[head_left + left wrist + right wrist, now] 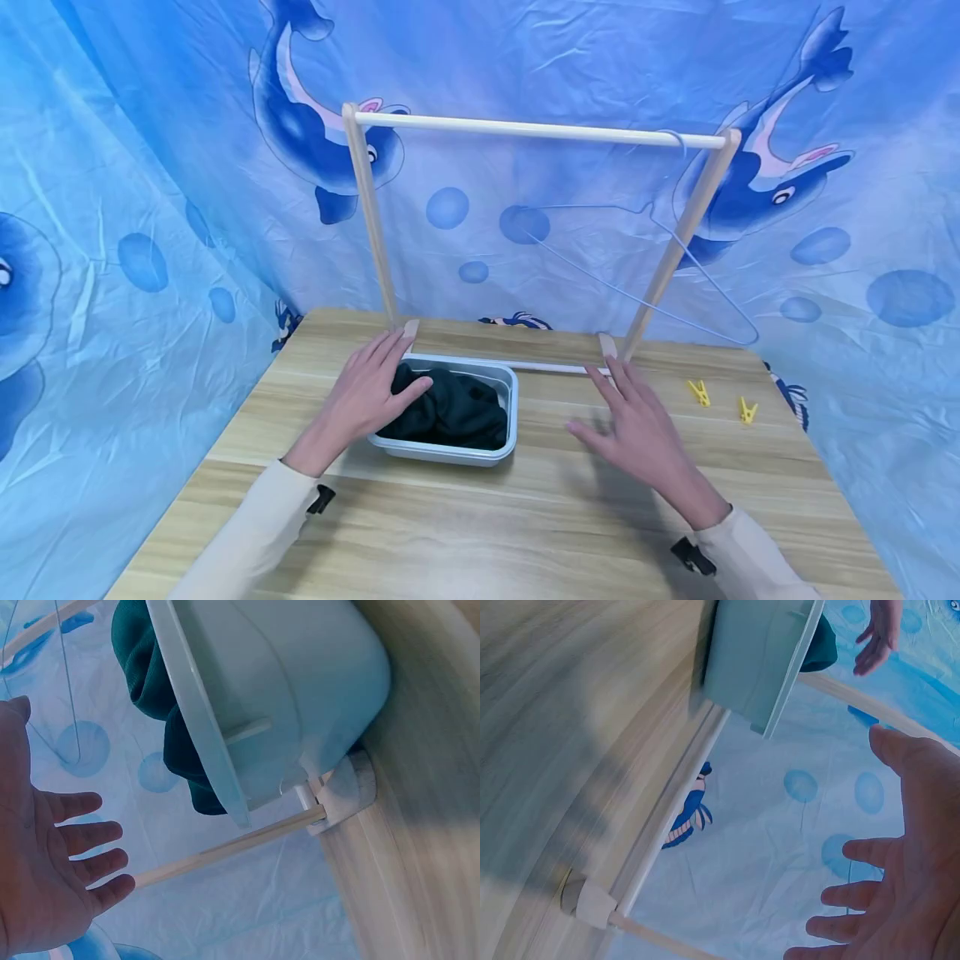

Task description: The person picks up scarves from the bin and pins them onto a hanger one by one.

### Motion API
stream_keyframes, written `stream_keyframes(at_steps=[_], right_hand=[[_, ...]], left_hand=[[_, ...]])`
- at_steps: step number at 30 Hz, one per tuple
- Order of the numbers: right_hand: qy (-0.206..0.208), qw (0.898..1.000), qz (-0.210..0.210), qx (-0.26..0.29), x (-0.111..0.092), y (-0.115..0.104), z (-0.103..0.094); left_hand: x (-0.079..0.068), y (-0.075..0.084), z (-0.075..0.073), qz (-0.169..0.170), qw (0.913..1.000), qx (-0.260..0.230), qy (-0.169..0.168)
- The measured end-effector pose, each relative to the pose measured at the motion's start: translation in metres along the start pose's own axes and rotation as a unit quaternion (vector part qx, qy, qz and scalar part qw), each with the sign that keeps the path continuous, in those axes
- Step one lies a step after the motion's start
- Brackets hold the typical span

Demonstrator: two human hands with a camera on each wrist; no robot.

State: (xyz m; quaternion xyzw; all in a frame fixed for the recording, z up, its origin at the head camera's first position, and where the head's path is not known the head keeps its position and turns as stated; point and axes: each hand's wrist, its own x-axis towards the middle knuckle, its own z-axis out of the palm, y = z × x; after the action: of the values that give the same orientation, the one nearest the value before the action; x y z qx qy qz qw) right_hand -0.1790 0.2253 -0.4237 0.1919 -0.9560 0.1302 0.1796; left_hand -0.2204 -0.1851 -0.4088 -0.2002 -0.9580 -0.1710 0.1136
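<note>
A pale blue-grey plastic basin stands on the table with a dark green cloth bunched inside it. My left hand is held over the basin's left side, its fingers straight and a little apart. In the left wrist view that hand shows bare, with the cloth bulging over the basin's rim beyond it. My right hand hovers to the right of the basin, fingers spread and holding nothing. Its palm shows bare in the right wrist view.
Behind the basin a wooden rack stands near the table's back edge. A thin blue wire hanger hangs at the right of its top rail. Two yellow clips lie at the right on the wooden table. A blue dolphin-print curtain surrounds the table.
</note>
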Motion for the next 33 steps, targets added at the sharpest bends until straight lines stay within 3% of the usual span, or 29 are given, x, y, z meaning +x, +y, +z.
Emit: stream_keyframes(at_steps=[8,16,25,33], right_hand=[[-0.009,0.998,-0.018,0.051,0.015,-0.009,0.013],[-0.031,0.995,-0.026,0.091,0.022,-0.024,0.036],[-0.055,0.990,-0.028,0.123,0.025,-0.038,0.061],[-0.066,0.986,-0.039,0.147,0.023,-0.044,0.073]], left_hand=[[0.017,0.002,0.006,-0.008,0.9988,-0.048,-0.002],[0.031,0.008,0.018,-0.039,0.9949,-0.093,0.008],[0.044,0.017,0.031,-0.084,0.9892,-0.114,0.038],[0.047,0.020,0.046,-0.099,0.9856,-0.130,0.043]])
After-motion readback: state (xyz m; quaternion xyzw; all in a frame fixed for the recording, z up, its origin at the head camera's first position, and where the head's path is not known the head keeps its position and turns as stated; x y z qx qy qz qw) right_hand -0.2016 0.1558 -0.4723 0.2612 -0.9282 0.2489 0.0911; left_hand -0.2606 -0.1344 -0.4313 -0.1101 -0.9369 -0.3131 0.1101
